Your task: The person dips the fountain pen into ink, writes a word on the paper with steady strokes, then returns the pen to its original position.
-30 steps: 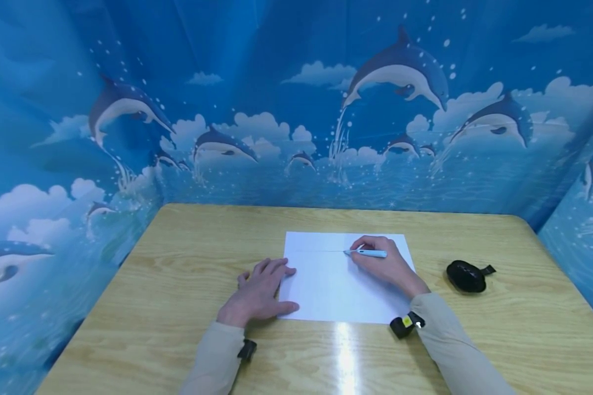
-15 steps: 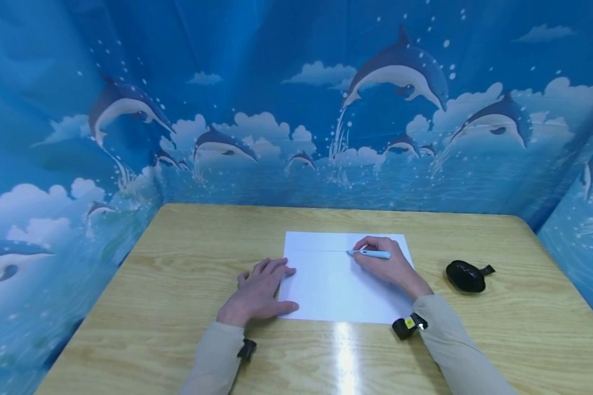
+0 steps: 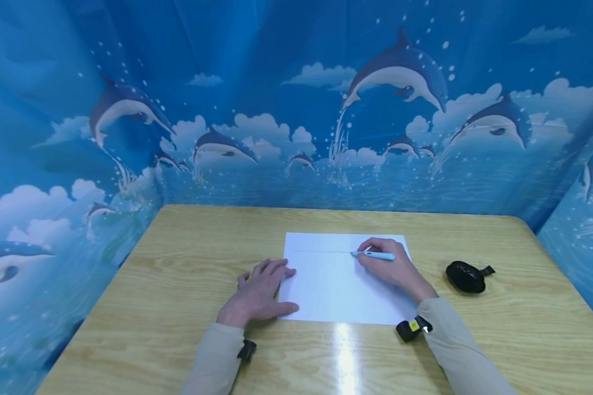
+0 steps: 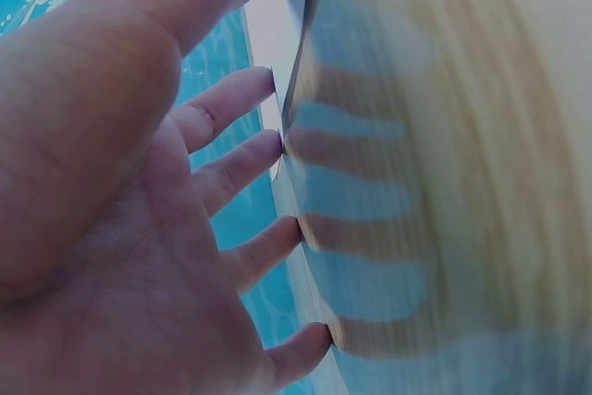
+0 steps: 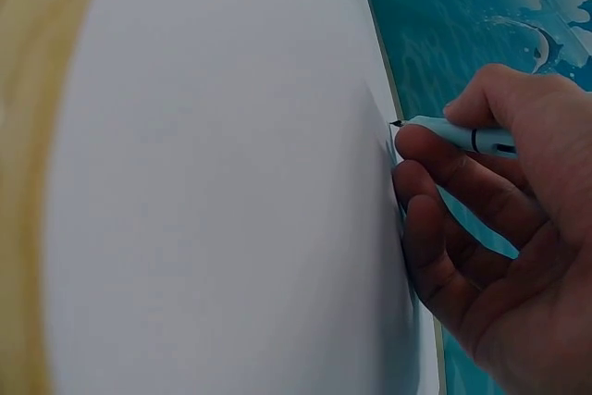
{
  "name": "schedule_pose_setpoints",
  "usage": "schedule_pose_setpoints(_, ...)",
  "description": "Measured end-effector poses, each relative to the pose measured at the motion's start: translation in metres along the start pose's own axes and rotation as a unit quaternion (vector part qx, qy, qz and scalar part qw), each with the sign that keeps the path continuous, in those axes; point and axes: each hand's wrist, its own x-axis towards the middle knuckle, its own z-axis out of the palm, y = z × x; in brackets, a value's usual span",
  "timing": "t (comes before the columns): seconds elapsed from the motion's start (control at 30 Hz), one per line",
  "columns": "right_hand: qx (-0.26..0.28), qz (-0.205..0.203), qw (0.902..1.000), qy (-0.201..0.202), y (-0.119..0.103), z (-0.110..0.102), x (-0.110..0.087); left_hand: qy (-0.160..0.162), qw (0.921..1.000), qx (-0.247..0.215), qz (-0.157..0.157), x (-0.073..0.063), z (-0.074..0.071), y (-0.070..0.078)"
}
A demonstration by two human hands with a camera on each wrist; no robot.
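A white sheet of paper point(image 3: 326, 285) lies on the wooden table, with a thin straight line running across its upper part. My right hand point(image 3: 387, 263) pinches a light blue pen point(image 3: 379, 255) between thumb and fingers, its tip at the right end of that line. In the right wrist view the dark nib of the pen point(image 5: 462, 136) meets the paper point(image 5: 222, 173), and the lower fingers curl beneath. My left hand point(image 3: 258, 291) rests spread at the paper's left edge, thumb and index finger on the sheet. The left wrist view shows those fingertips point(image 4: 264, 141) touching down, apart from one another.
A glossy black oval object point(image 3: 466, 276) with a small tab sits on the table point(image 3: 188, 263) to the right of the paper. Blue dolphin-print curtain point(image 3: 277, 181) stands behind the table and along both sides. Each wrist wears a small black camera point(image 3: 408, 330).
My right hand has slid slightly to the right with the pen, and the line on the paper has grown longer that way. The left hand has stayed in place.
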Motion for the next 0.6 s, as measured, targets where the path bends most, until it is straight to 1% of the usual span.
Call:
schedule_pose_setpoints(0.13, -0.002, 0.005, 1.0000, 0.001, 0.0006, -0.0001, -0.0011, -0.002, 1.0000, 0.001, 0.001, 0.0000, 0.0002, 0.0000)
schedule_pose_setpoints(0.43, 0.007, -0.003, 0.9999, 0.010, 0.0020, -0.0004, -0.0010, 0.004, 1.0000, -0.005, 0.007, -0.0013, -0.0004, 0.0013)
schedule_pose_setpoints(0.6, 0.006, -0.001, 0.9999, 0.009, 0.0028, -0.0016, -0.0014, 0.004, 1.0000, -0.004, 0.007, -0.0011, -0.0003, 0.0013)
